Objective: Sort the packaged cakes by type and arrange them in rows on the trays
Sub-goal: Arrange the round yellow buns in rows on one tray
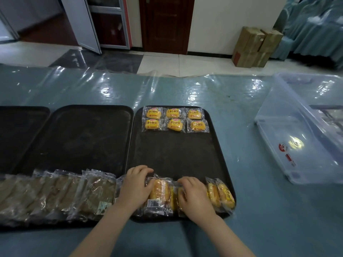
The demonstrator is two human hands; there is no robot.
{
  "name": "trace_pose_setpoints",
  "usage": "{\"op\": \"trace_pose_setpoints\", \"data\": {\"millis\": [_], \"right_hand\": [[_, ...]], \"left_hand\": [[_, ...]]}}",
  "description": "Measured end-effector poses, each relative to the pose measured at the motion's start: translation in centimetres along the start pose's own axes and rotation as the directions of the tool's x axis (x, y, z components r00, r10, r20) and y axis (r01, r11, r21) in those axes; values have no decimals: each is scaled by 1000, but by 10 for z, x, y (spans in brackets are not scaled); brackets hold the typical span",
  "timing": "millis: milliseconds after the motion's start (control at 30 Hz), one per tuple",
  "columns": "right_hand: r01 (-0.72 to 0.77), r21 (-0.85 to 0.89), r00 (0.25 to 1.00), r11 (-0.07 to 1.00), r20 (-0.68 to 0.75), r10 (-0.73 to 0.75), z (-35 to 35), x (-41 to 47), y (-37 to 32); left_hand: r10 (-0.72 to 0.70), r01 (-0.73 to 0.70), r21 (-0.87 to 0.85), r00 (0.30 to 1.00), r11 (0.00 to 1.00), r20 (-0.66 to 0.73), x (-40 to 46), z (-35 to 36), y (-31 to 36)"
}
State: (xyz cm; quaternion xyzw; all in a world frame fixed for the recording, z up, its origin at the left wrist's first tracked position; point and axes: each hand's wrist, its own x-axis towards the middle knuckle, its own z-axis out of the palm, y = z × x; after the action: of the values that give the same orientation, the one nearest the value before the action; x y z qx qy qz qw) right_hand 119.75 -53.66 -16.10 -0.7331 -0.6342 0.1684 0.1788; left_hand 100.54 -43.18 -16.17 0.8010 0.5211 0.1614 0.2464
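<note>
Both hands work at the near edge of the right-hand tray (219,145), where a loose batch of yellow cakes (221,197) in clear wrappers stands crowded together, some on edge. The left hand (136,186) rests with curled fingers on the wrapper of one cake (160,193) lying label-down, barcode up. The right hand (193,195) has its fingers curled over the packets beside it; whether either grip truly pinches a packet or only presses on it, I cannot tell.

At the tray's far edge, six yellow cakes (175,118) already lie flat in two rows of three. The step in hand looks like starting the next row from the near batch. To do it well, take one packet at a time by the wrapper seam rather than squeezing the soft cake, turn it label-up, and lay it just beside the second row, lined up with the columns above.

A row of brown cakes (55,193) leans packet on packet along the near edge of the middle tray (89,127), not yet laid out.

The yellow labels carry printed Chinese characters, apparently "小面包", under a small red logo too small to read. The clear bin (289,130) at the surface's right edge bears red stickers, illegible.
</note>
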Motion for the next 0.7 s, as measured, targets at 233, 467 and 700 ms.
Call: {"op": "trace_pose_setpoints", "data": {"millis": [233, 467, 700], "right_hand": [[77, 42, 994, 996, 68, -80, 15, -19, -17], [99, -38, 978, 994, 189, -90, 16, -28, -25], [112, -90, 989, 990, 110, -102, 20, -29, -29]], "left_hand": [[-8, 8, 61, 1000, 998, -6, -14, 3, -3], [-3, 4, 57, 1000, 998, -28, -18, 4, -4], [-11, 11, 20, 1000, 1000, -17, -18, 1, 0]]}}
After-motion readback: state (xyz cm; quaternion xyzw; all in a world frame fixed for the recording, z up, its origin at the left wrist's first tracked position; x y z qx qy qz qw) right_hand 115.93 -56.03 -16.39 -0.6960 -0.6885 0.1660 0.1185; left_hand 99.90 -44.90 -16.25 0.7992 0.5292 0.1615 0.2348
